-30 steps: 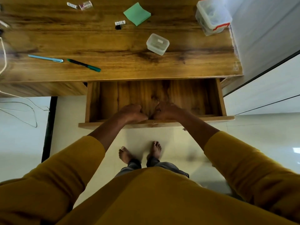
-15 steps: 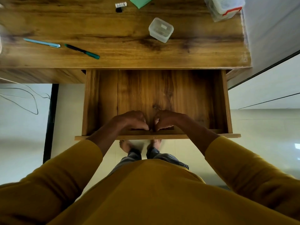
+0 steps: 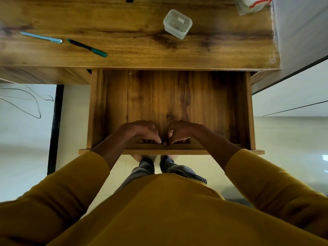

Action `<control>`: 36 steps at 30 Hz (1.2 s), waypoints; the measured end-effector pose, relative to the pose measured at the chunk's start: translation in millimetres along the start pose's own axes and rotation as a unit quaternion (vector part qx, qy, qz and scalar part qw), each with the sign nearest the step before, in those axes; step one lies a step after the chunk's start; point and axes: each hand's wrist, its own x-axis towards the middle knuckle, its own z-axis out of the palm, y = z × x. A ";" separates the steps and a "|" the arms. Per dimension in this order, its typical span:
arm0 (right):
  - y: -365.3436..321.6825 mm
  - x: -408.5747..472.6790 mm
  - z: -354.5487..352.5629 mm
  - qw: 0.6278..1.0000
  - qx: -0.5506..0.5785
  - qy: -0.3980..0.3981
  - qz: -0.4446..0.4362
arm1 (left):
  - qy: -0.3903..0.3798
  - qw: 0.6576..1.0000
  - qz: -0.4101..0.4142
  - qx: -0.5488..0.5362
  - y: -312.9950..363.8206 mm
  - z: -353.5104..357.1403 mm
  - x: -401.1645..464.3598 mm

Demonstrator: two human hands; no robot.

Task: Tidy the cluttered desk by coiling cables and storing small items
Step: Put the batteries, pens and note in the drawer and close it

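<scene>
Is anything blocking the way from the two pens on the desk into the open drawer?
Nothing visible. The light blue pen and green pen lie on the desk top left of the drawer, whose floor shows bare; only both hands grip its front edge.

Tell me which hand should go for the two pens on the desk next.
Left. The light blue pen and the green pen lie on the left part of the desk, on the left hand's side. Both hands grip the drawer front; the right hand would have to cross over.
</scene>
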 end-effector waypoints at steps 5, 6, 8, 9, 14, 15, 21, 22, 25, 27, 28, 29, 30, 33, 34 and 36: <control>0.9 -0.3 1.5 1.000 0.013 0.006 -0.003 | -0.006 1.000 -0.012 0.006 2.7 0.5 4.1; 1.0 -0.9 1.9 1.000 0.014 0.004 -0.003 | -0.011 1.000 -0.014 0.002 2.4 0.9 5.2; 1.1 -1.1 3.3 1.000 0.019 -0.006 -0.002 | -0.026 0.999 -0.024 -0.013 0.9 2.4 7.0; 1.5 -0.9 5.0 1.000 0.024 -0.015 0.000 | -0.034 0.999 -0.031 -0.026 -0.9 3.5 7.8; 6.7 -0.1 18.6 0.998 0.039 -0.046 0.003 | -0.081 0.991 -0.057 -0.090 -10.1 12.1 11.2; 7.6 -0.3 21.4 0.998 0.039 -0.048 0.002 | -0.090 0.989 -0.062 -0.097 -11.1 14.2 12.0; 9.1 -0.8 31.2 0.996 0.044 -0.078 0.001 | -0.133 0.982 -0.071 -0.111 -16.9 22.7 16.1; 9.5 -0.4 32.5 0.995 0.045 -0.085 0.003 | -0.139 0.982 -0.071 -0.109 -17.1 23.9 16.1; 9.7 0.5 35.7 0.994 0.045 -0.100 0.002 | -0.151 0.980 -0.072 -0.105 -15.7 26.7 15.5; 10.3 3.3 37.6 0.993 0.045 -0.108 0.001 | -0.159 0.979 -0.076 -0.106 -15.7 28.4 16.6; 10.5 4.8 38.8 0.992 0.046 -0.114 0.002 | -0.161 0.978 -0.077 -0.109 -15.9 29.4 17.7; 10.9 6.0 39.9 0.992 0.046 -0.120 0.002 | -0.163 0.977 -0.078 -0.112 -16.3 30.5 18.7; 11.3 6.9 41.0 0.991 0.048 -0.125 0.003 | -0.166 0.976 -0.079 -0.116 -17.4 31.5 19.9; 12.4 8.0 42.3 0.991 0.050 -0.128 0.000 | -0.180 0.973 -0.079 -0.123 -21.1 33.3 23.7; 12.2 7.8 42.5 0.991 0.049 -0.127 -0.003 | -0.184 0.972 -0.079 -0.124 -22.2 33.7 24.6; 11.6 8.1 42.9 0.990 0.049 -0.132 -0.003 | -0.194 0.970 -0.080 -0.124 -23.3 34.3 26.6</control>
